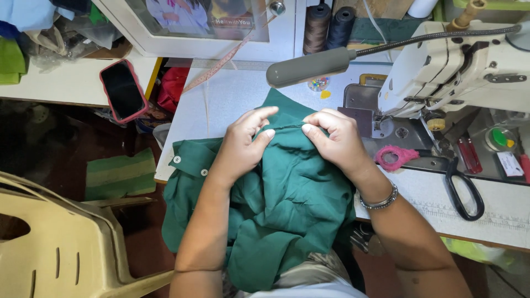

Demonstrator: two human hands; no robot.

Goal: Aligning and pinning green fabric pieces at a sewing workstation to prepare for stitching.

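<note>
A small shallow dish at twelve o'clock from the hands seems to hold a cluster of coloured pins, though it is too small to be sure. Two thread cones, one brown and one dark, stand at the back of the sewing table. One pair of black-handled scissors lies at three o'clock, below the sewing machine, with one pink pin cushion between it and the hands. One phone in a red case lies at ten o'clock, and one cream plastic chair stands at eight o'clock. The green shirt is bunched on the table edge and lap, beneath both hands. The left hand and right hand each pinch its fabric between thumb and fingertips, stretching a dark seam taut between them.
</note>
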